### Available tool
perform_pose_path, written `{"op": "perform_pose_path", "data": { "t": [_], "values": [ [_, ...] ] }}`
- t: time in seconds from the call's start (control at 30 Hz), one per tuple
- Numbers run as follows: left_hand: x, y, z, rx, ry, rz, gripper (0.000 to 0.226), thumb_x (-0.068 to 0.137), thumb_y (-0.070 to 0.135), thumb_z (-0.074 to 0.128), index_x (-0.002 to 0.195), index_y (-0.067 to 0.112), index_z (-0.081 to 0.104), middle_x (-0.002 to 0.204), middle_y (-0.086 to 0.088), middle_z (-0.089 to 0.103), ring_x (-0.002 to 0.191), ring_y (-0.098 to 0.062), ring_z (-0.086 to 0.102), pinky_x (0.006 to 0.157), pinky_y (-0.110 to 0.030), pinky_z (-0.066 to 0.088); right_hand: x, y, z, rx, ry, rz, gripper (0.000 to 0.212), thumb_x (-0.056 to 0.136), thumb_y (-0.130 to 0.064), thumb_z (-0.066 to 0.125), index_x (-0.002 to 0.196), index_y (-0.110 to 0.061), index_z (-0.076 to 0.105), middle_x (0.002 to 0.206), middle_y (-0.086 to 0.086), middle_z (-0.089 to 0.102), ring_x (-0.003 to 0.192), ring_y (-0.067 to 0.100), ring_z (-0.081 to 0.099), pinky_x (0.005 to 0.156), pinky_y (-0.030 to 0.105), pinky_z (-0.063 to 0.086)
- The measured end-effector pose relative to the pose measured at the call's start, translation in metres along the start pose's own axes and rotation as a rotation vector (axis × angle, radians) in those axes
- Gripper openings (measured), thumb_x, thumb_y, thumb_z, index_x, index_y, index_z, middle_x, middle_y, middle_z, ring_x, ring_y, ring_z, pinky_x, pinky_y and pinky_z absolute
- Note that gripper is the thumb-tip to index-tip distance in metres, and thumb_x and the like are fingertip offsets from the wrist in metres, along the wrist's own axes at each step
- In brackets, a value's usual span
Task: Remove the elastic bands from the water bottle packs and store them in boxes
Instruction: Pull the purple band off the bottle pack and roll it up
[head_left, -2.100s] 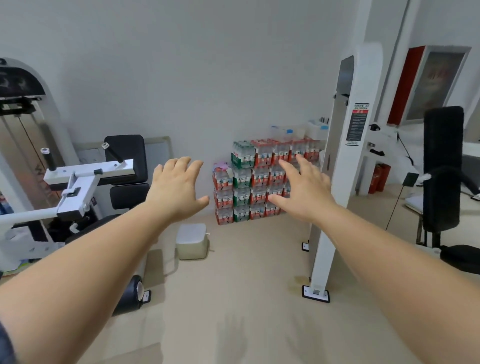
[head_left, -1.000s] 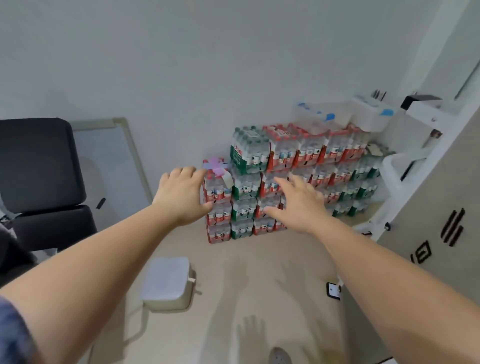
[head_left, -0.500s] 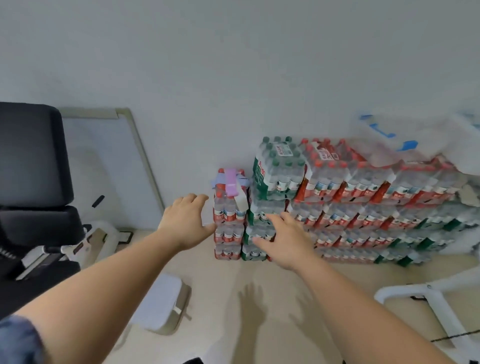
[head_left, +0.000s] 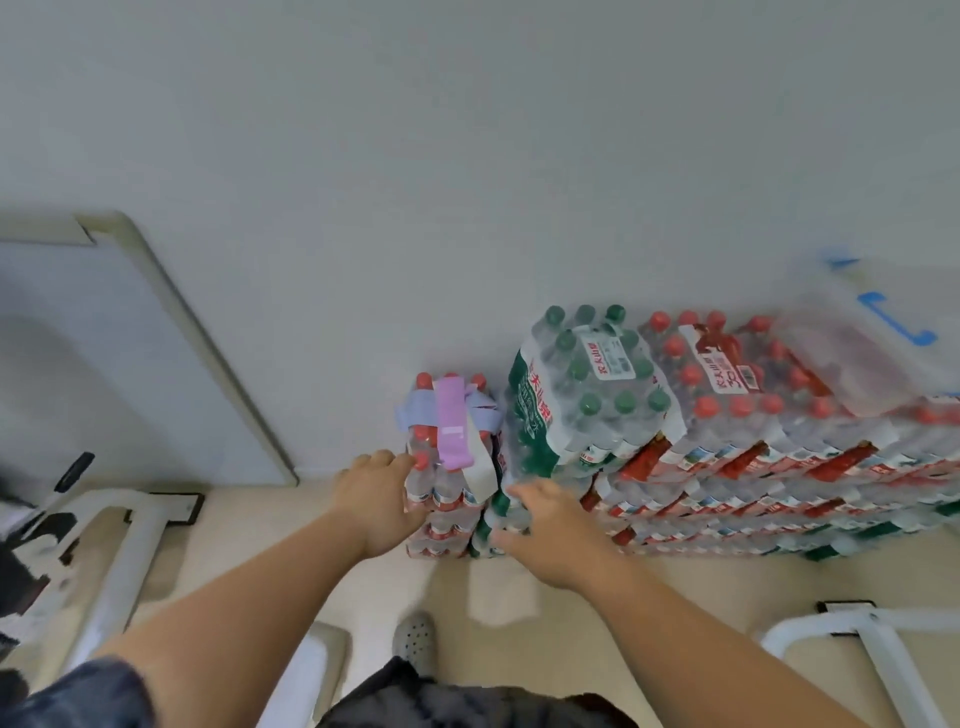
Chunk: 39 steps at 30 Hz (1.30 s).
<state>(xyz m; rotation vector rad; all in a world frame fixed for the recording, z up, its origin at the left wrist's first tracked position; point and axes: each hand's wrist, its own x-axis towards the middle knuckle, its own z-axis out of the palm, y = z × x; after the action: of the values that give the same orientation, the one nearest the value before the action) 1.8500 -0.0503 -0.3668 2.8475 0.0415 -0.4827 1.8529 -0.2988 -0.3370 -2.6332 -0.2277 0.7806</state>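
A stack of shrink-wrapped water bottle packs (head_left: 727, 457) stands on the floor against the white wall. The leftmost red-capped pack (head_left: 441, 483) has a pink elastic band (head_left: 451, 426), a lilac band (head_left: 415, 413) and a white band (head_left: 480, 475) stretched over it. My left hand (head_left: 376, 499) is open, with its fingers at the left side of that pack. My right hand (head_left: 540, 525) is open in front of the green pack column just right of it; whether it touches the packs is unclear.
A leaning whiteboard (head_left: 104, 364) is at the left. White gym machine legs (head_left: 119, 566) sit at the lower left and another leg (head_left: 857, 634) at the lower right. A clear plastic bin with blue clips (head_left: 878, 332) rests on the packs. A pale box corner (head_left: 311, 670) and my shoe (head_left: 415, 636) are below.
I have walked up to the stack and now look down on it. Both hands have come forward to the banded pack, and the left one has reached its side.
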Motion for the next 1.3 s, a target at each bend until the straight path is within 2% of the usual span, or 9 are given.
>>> {"op": "perform_pose_path", "data": {
  "t": [0.3,0.47,0.6,0.67,0.8,0.93,1.07,1.13,1.3],
  "values": [
    [0.118,-0.014,0.029,-0.217,-0.240,-0.050,0.071,0.082,0.059,0.057,0.143,0.027,0.041,0.130,-0.004,0.054,0.121,-0.030,0.052,0.098,-0.041,0.048,0.148,0.000,0.005,0.173,-0.227,0.104,0.074,0.087,-0.058,0.062,0.151,-0.026,0.045,0.155,0.001,0.042,0.134,0.020,0.050,0.107,0.038,0.044],
    [0.160,-0.014,0.063,-0.366,-0.296,-0.125,0.063,0.085,0.044,0.065,0.143,0.028,0.046,0.129,-0.004,0.056,0.121,-0.027,0.055,0.098,-0.037,0.048,0.213,0.010,0.023,0.195,-0.322,0.145,0.067,0.087,-0.055,0.062,0.144,-0.022,0.053,0.142,0.006,0.058,0.123,0.027,0.059,0.096,0.036,0.047],
    [0.180,-0.014,0.087,-0.424,-0.311,-0.151,0.047,0.088,0.029,0.067,0.134,0.031,0.059,0.130,-0.002,0.059,0.114,-0.023,0.061,0.095,-0.031,0.049,0.246,0.015,0.043,0.244,-0.411,0.157,0.044,0.094,-0.031,0.066,0.137,-0.022,0.058,0.132,0.007,0.064,0.112,0.026,0.063,0.090,0.038,0.055],
    [0.184,-0.016,0.098,-0.468,-0.320,-0.192,0.040,0.089,0.024,0.066,0.128,0.031,0.065,0.126,0.001,0.061,0.108,-0.021,0.063,0.094,-0.031,0.049,0.258,0.019,0.052,0.281,-0.432,0.159,0.043,0.096,-0.022,0.065,0.139,-0.022,0.060,0.136,0.004,0.063,0.108,0.021,0.061,0.086,0.029,0.051],
    [0.188,-0.017,0.111,-0.581,-0.312,-0.317,0.032,0.087,0.022,0.068,0.117,0.033,0.070,0.110,0.011,0.065,0.105,-0.015,0.063,0.089,-0.025,0.049,0.263,0.023,0.059,0.329,-0.388,0.218,0.045,0.098,-0.012,0.058,0.143,-0.015,0.058,0.144,0.006,0.060,0.123,0.022,0.060,0.100,0.025,0.044],
    [0.192,-0.014,0.113,-0.768,-0.236,-0.484,0.028,0.086,0.014,0.066,0.107,0.029,0.075,0.104,0.010,0.073,0.094,-0.011,0.066,0.076,-0.016,0.048,0.259,0.020,0.059,0.505,-0.356,0.292,0.042,0.101,-0.003,0.049,0.140,-0.013,0.061,0.135,0.010,0.064,0.083,0.009,0.056,0.063,0.009,0.041],
    [0.190,-0.010,0.099,-0.999,-0.153,-0.639,0.026,0.082,0.006,0.072,0.098,0.026,0.077,0.098,0.007,0.073,0.085,-0.014,0.068,0.067,-0.021,0.050,0.252,0.011,0.048,0.653,-0.232,0.308,0.038,0.096,-0.004,0.066,0.133,-0.010,0.067,0.122,0.005,0.069,0.103,0.019,0.064,0.087,0.022,0.050],
    [0.186,-0.008,0.084,-1.099,-0.104,-0.640,0.024,0.080,0.003,0.076,0.095,0.022,0.077,0.096,0.000,0.074,0.079,-0.014,0.067,0.063,-0.018,0.049,0.243,0.005,0.037,0.697,-0.164,0.276,0.040,0.089,-0.005,0.077,0.128,-0.008,0.069,0.111,0.004,0.072,0.103,0.019,0.068,0.092,0.025,0.053],
    [0.164,0.000,0.025,-1.167,-0.009,-0.492,0.019,0.080,0.004,0.079,0.092,0.019,0.078,0.088,-0.007,0.074,0.073,-0.014,0.064,0.066,-0.017,0.049,0.215,-0.014,-0.001,0.814,-0.047,0.183,0.035,0.084,0.004,0.077,0.115,-0.010,0.072,0.091,-0.004,0.072,0.077,0.003,0.066,0.070,0.011,0.051]
  ]
}}
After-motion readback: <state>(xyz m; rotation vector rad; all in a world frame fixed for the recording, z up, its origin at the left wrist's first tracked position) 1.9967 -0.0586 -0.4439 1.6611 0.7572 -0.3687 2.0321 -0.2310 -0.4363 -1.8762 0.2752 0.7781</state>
